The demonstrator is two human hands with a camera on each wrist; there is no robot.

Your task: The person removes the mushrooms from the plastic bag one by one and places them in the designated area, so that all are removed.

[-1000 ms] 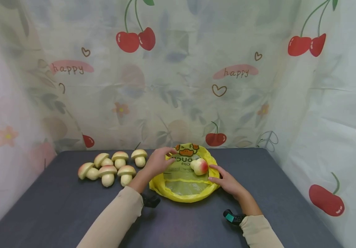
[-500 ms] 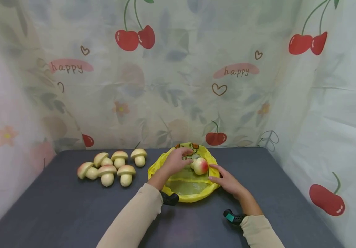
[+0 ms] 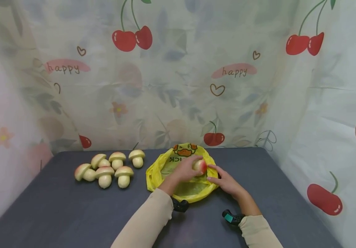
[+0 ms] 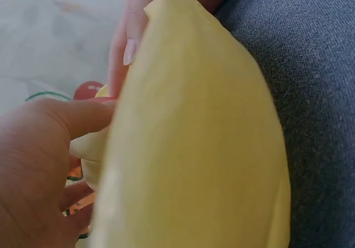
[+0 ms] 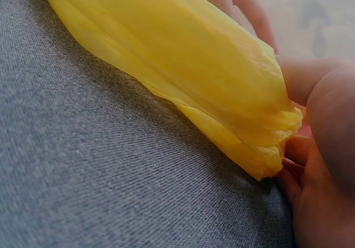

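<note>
A yellow plastic bag (image 3: 155, 174) with a duck print lies on the table, its mouth spread wide with the rim folded over. Inside it, my left hand (image 3: 182, 171) grips a cream mushroom (image 3: 200, 166) with a red-tinged cap, and most of its stem is hidden behind the fingers. The left wrist view shows the thumb laid over the mushroom (image 4: 87, 147), partly behind the bag's wall (image 4: 194, 115). My right hand (image 3: 227, 182) holds the bag's right rim; in the right wrist view its fingers and thumb lie around the bunched edge of the yellow bag (image 5: 183, 70).
Several more mushrooms (image 3: 105, 176) stand and lean in a group on the dark table (image 3: 72, 213), left of the bag. A cherry-print curtain (image 3: 168, 75) closes off the back and sides. Each wrist wears a black strap device (image 3: 232, 217).
My left hand has moved right, from over the bag's left side to the mushroom inside, and has taken hold of it. The right hand has stayed at the right rim.
</note>
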